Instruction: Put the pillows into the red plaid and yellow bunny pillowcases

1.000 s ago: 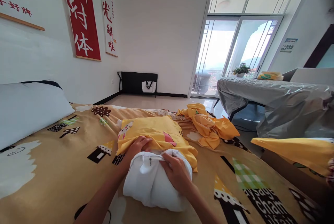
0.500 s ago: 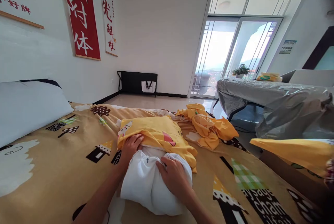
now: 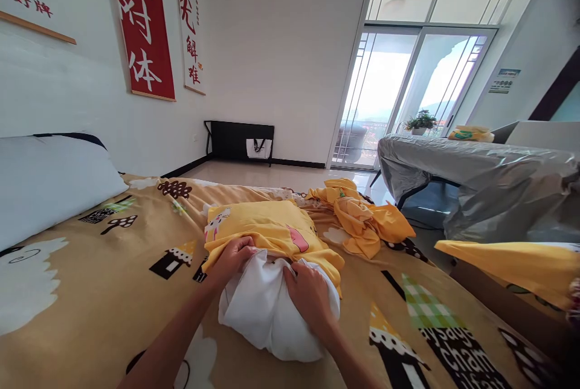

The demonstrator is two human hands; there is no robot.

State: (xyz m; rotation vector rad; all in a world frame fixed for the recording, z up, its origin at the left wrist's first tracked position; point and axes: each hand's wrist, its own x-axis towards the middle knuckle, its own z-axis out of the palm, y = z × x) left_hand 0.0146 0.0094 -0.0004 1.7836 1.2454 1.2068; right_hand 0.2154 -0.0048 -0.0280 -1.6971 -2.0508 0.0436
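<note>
The white pillow lies in the middle of the patterned bed sheet, partly inside the yellow pillowcase. From what I see, its long way runs straight out from me, and the mouth of the case faces back at me. My left hand pinches the edge of the case; I can't tell if it has white cloth too. My right hand pinches a fold on top of the pillow. I can read "aysage" and "cham" on the sheet. The red scroll ends in 体, the white scroll ends in 解难, and the left scroll ends in 好牌. The wall sign is too small to read.
</note>
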